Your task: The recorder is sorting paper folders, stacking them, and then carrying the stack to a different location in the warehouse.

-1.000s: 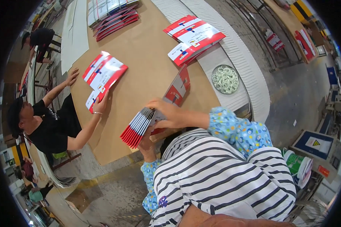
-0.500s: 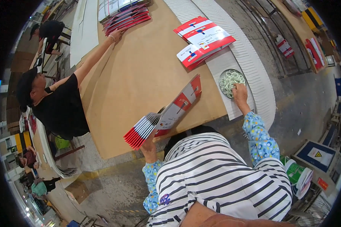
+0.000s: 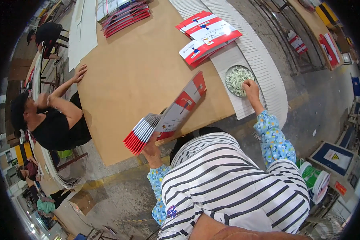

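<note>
My left hand (image 3: 152,154) is closed round the lower end of a bundle of folded card sleeves (image 3: 176,114), printed red, white and grey. Their red-edged ends fan out to the left, and the far end tilts up over the table's near edge. Part of my left fingers is hidden behind the cards. At the right, my right hand (image 3: 250,90) has its fingers pinched together at the pale green rubber bands (image 3: 238,79) in a round bowl (image 3: 229,89). Whatever lies between those fingertips is too small to make out.
The brown-topped table (image 3: 148,76) bears red-and-white printed cards (image 3: 210,36) near its right side and a stack of red-edged folded cards (image 3: 126,20) at the far end. Pale overlapping sheets (image 3: 264,60) line the right. A co-worker in black (image 3: 56,124) stands at the left edge.
The co-worker has drawn one hand back from the far stack to the table's left edge and raised the other toward the head. My right hand stays at the bowl, and my left keeps its bundle.
</note>
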Motion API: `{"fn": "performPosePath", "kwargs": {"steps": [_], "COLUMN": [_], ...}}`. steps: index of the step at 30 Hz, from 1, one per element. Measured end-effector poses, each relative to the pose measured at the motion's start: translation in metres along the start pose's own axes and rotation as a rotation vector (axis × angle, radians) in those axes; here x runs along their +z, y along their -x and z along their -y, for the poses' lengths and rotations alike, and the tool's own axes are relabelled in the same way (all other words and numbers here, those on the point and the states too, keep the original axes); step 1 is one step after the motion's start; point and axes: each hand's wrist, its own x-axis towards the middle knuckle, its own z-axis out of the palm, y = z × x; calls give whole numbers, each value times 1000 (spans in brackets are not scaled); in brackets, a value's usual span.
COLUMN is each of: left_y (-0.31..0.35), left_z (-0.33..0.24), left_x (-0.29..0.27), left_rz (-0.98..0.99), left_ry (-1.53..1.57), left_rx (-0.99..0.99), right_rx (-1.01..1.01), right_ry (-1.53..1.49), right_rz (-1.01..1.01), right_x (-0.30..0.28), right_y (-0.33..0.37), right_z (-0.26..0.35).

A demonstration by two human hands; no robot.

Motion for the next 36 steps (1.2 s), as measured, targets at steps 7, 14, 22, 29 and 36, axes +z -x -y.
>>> {"fn": "performPosePath", "kwargs": {"steps": [7,14,22,29,36], "left_y": [30,56,72,95,67], "left_z": [31,-1,-6,-12,8], "left_x": [-71,-41,-29,-37,-9], "left_rz": [-51,-7,75,124,169], "left_ry": [-9,2,364,346,273], "left_rx": [-120,116,-70,-24,40], "right_rx": [242,419,420,480,474], "right_ry": [-481,-699,-764,-748,-564], "right_rz": [318,285,326,424,352], "right_x": [30,-43,-56,-69,-89], "right_y": [30,62,42,68,45], "right_z": [46,-58,-69,-96,-93]}}
